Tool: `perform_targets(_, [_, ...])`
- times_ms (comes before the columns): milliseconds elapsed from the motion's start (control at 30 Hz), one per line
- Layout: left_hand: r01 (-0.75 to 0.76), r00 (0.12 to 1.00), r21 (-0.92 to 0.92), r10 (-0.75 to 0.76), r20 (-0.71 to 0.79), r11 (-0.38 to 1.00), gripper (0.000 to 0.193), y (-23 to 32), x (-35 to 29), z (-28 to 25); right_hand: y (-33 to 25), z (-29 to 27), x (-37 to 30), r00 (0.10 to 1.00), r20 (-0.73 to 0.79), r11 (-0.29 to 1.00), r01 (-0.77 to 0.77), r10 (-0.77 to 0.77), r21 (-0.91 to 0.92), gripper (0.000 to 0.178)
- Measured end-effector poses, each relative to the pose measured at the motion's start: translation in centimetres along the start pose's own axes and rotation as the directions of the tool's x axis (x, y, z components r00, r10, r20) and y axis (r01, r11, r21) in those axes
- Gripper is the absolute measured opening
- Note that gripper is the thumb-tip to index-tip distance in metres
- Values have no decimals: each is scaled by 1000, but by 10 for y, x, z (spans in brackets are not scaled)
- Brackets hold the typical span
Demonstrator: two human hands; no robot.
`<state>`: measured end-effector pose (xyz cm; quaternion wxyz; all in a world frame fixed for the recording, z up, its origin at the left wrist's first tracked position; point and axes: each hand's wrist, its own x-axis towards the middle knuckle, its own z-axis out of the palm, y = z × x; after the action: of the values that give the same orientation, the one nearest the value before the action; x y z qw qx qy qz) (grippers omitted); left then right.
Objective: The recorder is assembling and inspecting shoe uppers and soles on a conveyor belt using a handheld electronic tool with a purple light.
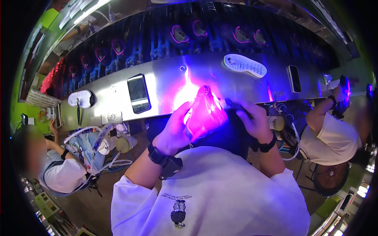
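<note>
A shoe upper [206,116], glowing pink under violet light, is held over the near edge of the metal bench. Its narrow end points away from me. My left hand [175,129] grips it along the left side, with the fingers partly hidden behind it. To the right of the upper, my right hand [253,119] is closed around a slim dark tool [233,104], probably a brush. The tool's tip comes close to the upper's right side; whether they touch I cannot tell.
On the metal bench [169,70] lie a phone [138,93], a white shoe sole [245,65], a second phone [294,78] and a white brush-like piece [80,98]. Behind runs a rack with several shoe uppers [179,34]. Co-workers sit at left [65,173] and right [330,137]. Jars and tubes [125,144] hang beside me.
</note>
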<state>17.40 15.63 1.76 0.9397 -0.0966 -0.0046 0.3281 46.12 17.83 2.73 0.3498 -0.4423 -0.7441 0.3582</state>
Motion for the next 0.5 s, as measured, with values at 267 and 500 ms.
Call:
perform_targets(267, [-194, 908, 835, 416, -45, 515, 60, 32, 35, 48, -3, 15, 31, 983, -165, 996, -84, 84, 5, 41])
perform_targets(500, [85, 682, 996, 730, -45, -19, 59, 135, 36, 56, 20, 12, 8, 973, 86, 966, -223, 213, 128, 45])
